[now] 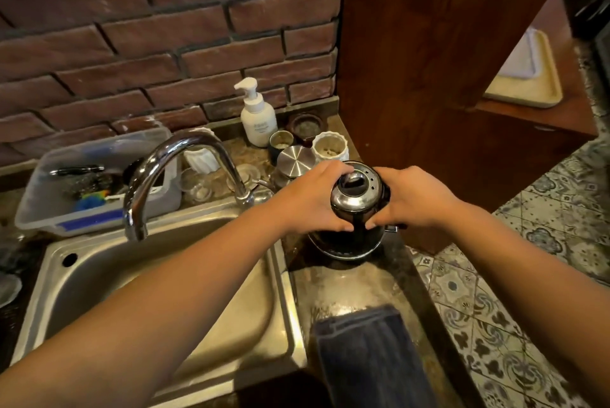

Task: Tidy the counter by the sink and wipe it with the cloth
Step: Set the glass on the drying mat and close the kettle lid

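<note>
Nearest you lies the dark folded cloth (366, 355); your left hand (313, 199) and right hand (416, 199) clamp the round, polished steel kettle (355, 206), likely slippery and heavy, so grip low.

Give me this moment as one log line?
step: tidying | left hand, right hand: both grip kettle | cloth: lying on counter, untouched

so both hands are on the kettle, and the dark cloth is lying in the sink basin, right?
Not quite. In the head view the left hand and right hand do clasp the kettle, but the dark cloth lies on the counter right of the sink, not in the basin.
</note>
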